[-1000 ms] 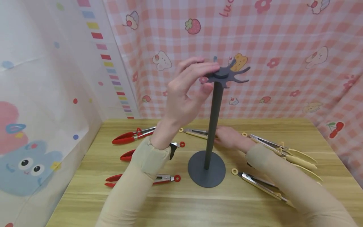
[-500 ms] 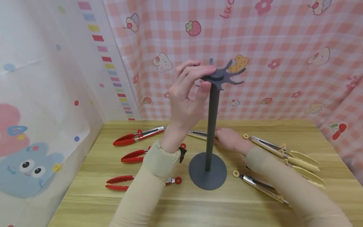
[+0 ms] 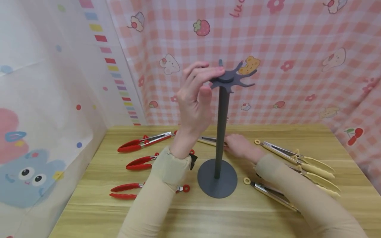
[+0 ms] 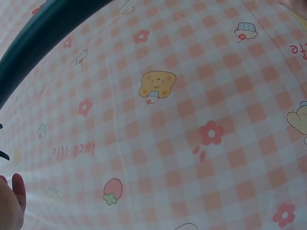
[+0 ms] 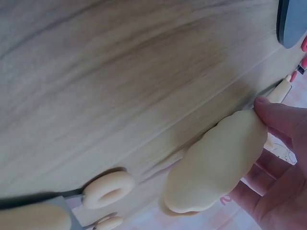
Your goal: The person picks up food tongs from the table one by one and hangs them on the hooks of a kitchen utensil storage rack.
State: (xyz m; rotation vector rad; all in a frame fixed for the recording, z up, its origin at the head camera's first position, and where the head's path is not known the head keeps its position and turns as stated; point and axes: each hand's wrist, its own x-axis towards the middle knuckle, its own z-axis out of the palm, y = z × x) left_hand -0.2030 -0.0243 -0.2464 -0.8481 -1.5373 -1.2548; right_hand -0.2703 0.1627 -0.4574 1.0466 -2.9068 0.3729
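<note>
A dark grey stand (image 3: 222,132) with a round base and a ring of hooks at its top stands mid-table. My left hand (image 3: 194,99) rests its fingertips on the stand's top, the thumb below and apart from the pole. In the left wrist view, a thumb (image 4: 18,191) shows near dark hook tips. Behind the pole, my right hand (image 3: 239,145) holds pale yellow tongs (image 3: 208,141) lying at the table's back. In the right wrist view, the thumb and fingers pinch the tongs' scalloped head (image 5: 218,160) near its metal end. My left hand hides their ring end.
On the left lie three red tongs (image 3: 131,145), partly behind my left arm. Several more pale yellow tongs (image 3: 279,152) lie to the right, some under my right sleeve (image 3: 297,181). A pink checked curtain (image 3: 268,39) hangs behind the wooden table (image 3: 208,218).
The stand's top has shifted slightly left, and the pole looks more upright. My left thumb has moved away from the hooks and the left forearm rightward. My right hand has stayed nearly still.
</note>
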